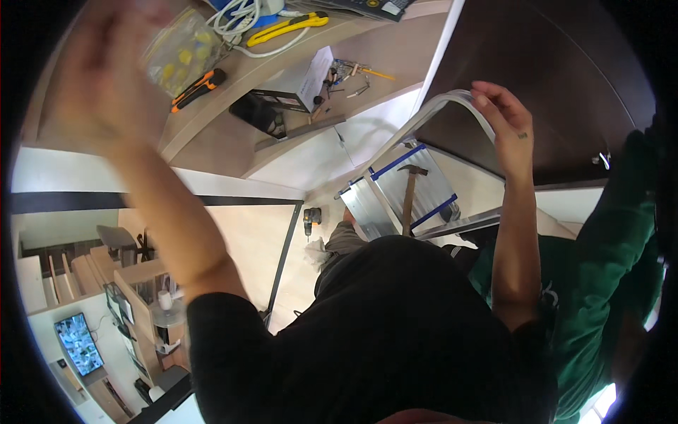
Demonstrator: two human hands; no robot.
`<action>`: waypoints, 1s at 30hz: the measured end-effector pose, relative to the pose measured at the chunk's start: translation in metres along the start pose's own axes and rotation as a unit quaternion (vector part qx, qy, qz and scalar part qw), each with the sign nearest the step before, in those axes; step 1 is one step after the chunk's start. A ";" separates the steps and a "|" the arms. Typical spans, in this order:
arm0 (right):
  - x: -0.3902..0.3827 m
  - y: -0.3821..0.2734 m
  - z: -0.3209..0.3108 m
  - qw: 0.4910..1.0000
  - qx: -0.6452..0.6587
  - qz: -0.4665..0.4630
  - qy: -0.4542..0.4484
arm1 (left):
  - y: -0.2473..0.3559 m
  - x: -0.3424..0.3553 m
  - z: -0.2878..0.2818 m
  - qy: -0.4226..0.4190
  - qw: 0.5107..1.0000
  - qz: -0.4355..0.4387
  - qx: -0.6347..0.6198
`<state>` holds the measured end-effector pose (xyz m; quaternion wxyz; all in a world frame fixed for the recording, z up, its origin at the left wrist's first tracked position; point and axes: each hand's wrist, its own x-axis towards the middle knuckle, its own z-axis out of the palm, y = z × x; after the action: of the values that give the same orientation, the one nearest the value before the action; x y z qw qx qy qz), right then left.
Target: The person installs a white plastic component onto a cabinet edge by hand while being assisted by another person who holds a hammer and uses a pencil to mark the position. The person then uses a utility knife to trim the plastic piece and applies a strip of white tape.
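Observation:
My left hand [106,78] is raised at the upper left, smeared by motion, so its fingers cannot be made out. Nearest to it are a clear plastic bag [176,60] with yellow pieces inside and an orange-and-black utility knife [198,90], both on a wooden shelf. My right hand [510,124] is up at the curved metal rail [424,115] of a stepladder. Its fingers are bent but apart, with the fingertips beside the rail, and I see nothing held in them. On the ladder's platform [434,180] lies a hammer [409,201], its handle towards my body.
A yellow utility knife [288,28] and a white cable [236,20] lie on the upper shelf. Below are a box [296,81] and loose hardware [346,74]. A drill [311,220] stands on the floor. A person in green [607,261] is close at right, beside a dark panel [544,85].

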<state>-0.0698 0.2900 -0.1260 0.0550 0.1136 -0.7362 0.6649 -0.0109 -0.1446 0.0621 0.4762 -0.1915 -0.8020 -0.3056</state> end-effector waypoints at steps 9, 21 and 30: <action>0.001 0.000 0.002 0.999 -0.041 0.002 0.019 | -0.047 -0.365 0.178 -0.150 0.678 -0.614 -0.375; 0.000 0.011 0.010 0.987 -0.103 -0.025 0.118 | -0.150 -0.327 0.253 -0.273 0.655 -0.587 -0.390; 0.003 0.013 0.010 0.978 -0.138 0.010 0.155 | -0.134 -0.363 0.261 -0.339 0.568 -0.624 -0.415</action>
<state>-0.0752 0.2806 -0.1387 0.1774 -0.0068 -0.8042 0.5673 -0.0885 -0.0742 -0.3927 -0.2717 0.0905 -0.6104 -0.7385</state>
